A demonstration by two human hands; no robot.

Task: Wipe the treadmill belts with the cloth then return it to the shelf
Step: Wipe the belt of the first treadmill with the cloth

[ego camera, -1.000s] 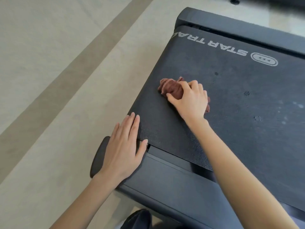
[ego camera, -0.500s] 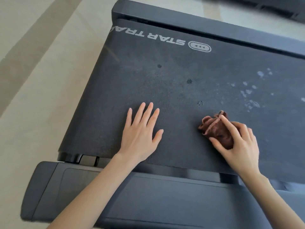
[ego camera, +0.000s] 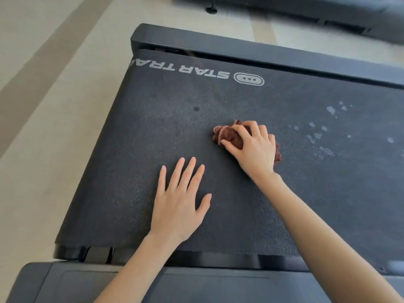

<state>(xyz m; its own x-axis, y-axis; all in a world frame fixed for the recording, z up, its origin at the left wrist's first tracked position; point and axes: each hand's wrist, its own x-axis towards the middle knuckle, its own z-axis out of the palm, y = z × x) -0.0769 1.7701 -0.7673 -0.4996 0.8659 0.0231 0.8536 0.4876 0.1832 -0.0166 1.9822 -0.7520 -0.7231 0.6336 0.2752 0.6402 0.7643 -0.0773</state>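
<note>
A bunched brown cloth (ego camera: 227, 135) is being gripped by the right hand (ego camera: 254, 147): the fingers are being curled over its top and the thumb is being pressed into its near side, so the fabric is being clamped between them. The cloth is being held down on the dark treadmill belt (ego camera: 142, 149), roughly mid-belt. The left hand (ego camera: 179, 202) is being laid flat on the belt, nearer the person and to the left of the cloth, apart from it; its fingers are being held straight and lightly fanned, the thumb splayed outward, with nothing in its grasp. A scatter of pale specks (ego camera: 323, 136) is being shown on the belt to the right of the cloth. White lettering (ego camera: 196, 72) is being seen near the far end of the belt (upside down from this viewpoint, beside an oval logo). The dark side rail (ego camera: 196, 285) along the near edge is being crossed by both forearms. Pale flooring (ego camera: 54, 106) is being shown to the left.
</note>
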